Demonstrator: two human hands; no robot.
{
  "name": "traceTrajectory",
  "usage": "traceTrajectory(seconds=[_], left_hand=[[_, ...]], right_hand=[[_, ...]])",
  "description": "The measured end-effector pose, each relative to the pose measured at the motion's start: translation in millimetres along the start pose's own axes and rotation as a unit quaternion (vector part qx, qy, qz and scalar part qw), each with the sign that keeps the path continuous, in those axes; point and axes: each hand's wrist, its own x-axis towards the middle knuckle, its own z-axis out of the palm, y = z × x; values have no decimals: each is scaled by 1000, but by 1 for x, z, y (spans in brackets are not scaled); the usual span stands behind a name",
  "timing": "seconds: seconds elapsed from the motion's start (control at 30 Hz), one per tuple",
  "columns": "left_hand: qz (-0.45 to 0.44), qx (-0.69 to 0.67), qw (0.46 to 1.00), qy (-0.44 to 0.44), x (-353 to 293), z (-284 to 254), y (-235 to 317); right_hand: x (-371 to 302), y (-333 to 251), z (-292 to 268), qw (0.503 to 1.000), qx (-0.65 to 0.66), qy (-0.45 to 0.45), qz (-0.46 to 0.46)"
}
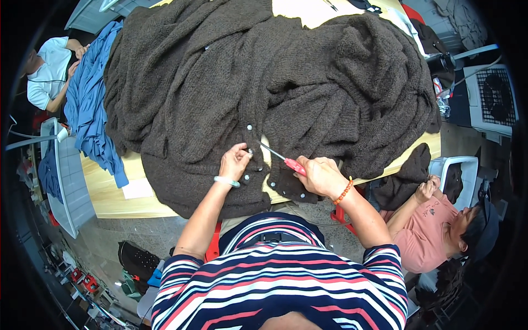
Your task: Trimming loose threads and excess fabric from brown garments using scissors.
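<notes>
A dark brown knitted cardigan (198, 126) lies bunched over the table in front of me, with shiny round buttons (249, 127) along its front edges. My left hand (235, 160), with a pale bangle at the wrist, pinches the front edge by one button. In my right hand (323, 177), an orange bead bracelet above it, is a red-handled tool (295, 166) with a thin, pointed metal shaft, like an awl. Its tip points left toward my left fingers, just above the knit. Whether the tip touches the knit I cannot tell.
The pale wooden table (118, 201) shows around the knitwear. Blue garments (91, 104) hang over its left side by a co-worker in a light shirt. At right a co-worker in pink handles dark knit beside a white basket (467, 160). A white bin (74, 181) stands left.
</notes>
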Motion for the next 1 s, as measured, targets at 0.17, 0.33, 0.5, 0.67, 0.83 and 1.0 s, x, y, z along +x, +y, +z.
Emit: traceTrajectory(seconds=[0.17,0.33,0.5,0.67,0.83,1.0], left_hand=[[-21,2,997,78,-8,23,18],[5,-64,994,89,9,36,3],[-27,-158,984,80,15,36,-6],[45,114,985,123,18,39,9],[94,112,971,192,8,47,11],[73,106,974,189,1,39,3]], right_hand=[[-9,2,4,1000,2,8,13],[-10,-1,11,1000,-19,-2,13],[-15,2,18,999,-45,24,14],[-19,2,16,998,-44,29,24],[-21,1,23,997,-57,49,20],[-26,4,25,997,-42,55,14]])
